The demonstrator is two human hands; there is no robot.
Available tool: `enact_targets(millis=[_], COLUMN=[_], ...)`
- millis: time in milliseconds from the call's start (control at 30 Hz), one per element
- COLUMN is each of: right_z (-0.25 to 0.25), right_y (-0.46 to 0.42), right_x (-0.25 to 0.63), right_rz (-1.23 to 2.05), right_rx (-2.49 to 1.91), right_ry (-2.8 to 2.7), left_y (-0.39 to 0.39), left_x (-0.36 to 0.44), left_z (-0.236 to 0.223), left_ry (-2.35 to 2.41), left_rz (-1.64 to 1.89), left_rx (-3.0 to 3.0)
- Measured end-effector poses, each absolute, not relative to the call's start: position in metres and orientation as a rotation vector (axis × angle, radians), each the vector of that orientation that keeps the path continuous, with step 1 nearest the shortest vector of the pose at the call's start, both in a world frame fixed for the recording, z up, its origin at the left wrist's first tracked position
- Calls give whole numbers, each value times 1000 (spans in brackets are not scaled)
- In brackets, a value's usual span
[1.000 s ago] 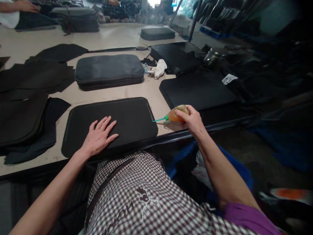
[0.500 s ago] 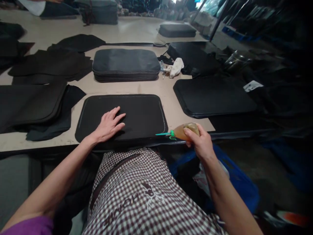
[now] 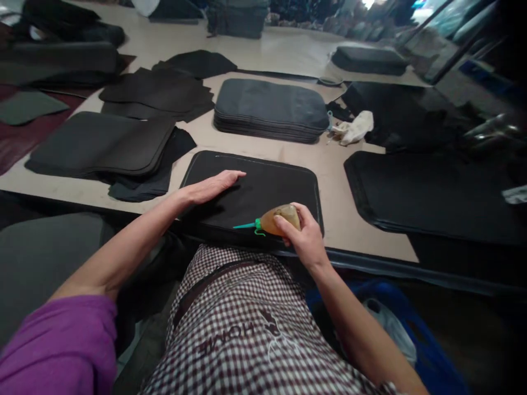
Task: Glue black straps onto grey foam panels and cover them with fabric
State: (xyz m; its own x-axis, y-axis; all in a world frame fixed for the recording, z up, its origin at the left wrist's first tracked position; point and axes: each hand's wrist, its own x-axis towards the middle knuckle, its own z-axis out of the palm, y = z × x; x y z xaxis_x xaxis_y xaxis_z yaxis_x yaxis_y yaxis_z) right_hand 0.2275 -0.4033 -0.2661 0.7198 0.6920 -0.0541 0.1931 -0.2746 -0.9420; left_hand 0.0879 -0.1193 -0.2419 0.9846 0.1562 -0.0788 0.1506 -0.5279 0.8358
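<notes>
Right hand (image 3: 305, 235) pinches green-nozzled squeeze bottle (image 3: 270, 219) | probably light, soft-walled; best held round its belly | left hand (image 3: 216, 186) over black rounded panel (image 3: 269, 189), grip unclear

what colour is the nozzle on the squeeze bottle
The nozzle is teal, with a brighter green collar; best seen in the head view.

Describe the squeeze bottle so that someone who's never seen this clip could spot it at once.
On the beige tabletop, find the black panel nearest the checkered apron. Over that panel's near right part, the right grip holds the squeeze bottle, its nozzle pointing left. Amber body and green nozzle set it apart from the black panel and the dark stack beyond.
</notes>
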Motion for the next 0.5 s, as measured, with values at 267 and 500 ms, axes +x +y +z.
enact_targets(millis=[267, 500], right_z=[-269, -270], right_y=[-318, -265], right_x=[183, 153], right_rz=[488, 426], right_rx=[-1734, -1652], right_ry=[-955, -1061], left_y=[-95, -85], left_x=[92, 97], left_z=[-248, -245], left_ry=[194, 188], left_rz=[-49, -95], left_rx=[1779, 1728])
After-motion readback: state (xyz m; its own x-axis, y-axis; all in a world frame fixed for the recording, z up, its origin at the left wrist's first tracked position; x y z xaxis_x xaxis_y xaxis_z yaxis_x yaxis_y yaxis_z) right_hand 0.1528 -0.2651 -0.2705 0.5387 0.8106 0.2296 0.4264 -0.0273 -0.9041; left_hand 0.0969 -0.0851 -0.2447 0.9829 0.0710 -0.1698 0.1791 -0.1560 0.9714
